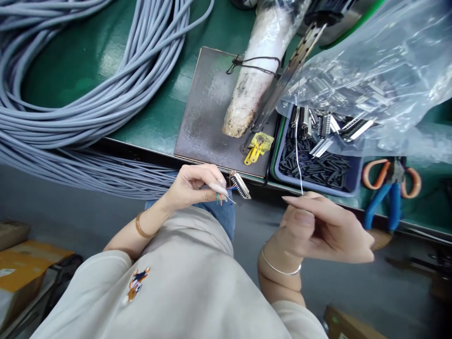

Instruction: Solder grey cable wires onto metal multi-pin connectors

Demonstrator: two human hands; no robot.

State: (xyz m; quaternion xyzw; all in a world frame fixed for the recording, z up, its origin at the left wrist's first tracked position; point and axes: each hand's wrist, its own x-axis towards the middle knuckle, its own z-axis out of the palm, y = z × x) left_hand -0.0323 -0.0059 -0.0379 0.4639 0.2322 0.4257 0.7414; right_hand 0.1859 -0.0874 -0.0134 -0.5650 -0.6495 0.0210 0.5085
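Observation:
At the front edge of the bench, my left hand (199,186) is closed on the end of a cable, with thin coloured wires (219,198) poking out by the fingertips. A metal multi-pin connector (240,185) sits just beyond those fingers, with wires running to it. My right hand (318,226) pinches a thin silvery solder wire (300,165) that rises toward the soldering iron (294,66). The iron slants down over a dark board (208,103), beside a stained white roll (254,70) tied with black wire. Small yellow clip-like parts (257,148) lie on the board.
A blue tray (355,183) holds black tubing pieces and several connectors, partly under a clear plastic bag (388,70). Diagonal cutters (391,188) and orange-handled scissors (370,172) lie to its right. Grey cable coils (148,70) cover the left side. Cardboard boxes (28,268) stand below.

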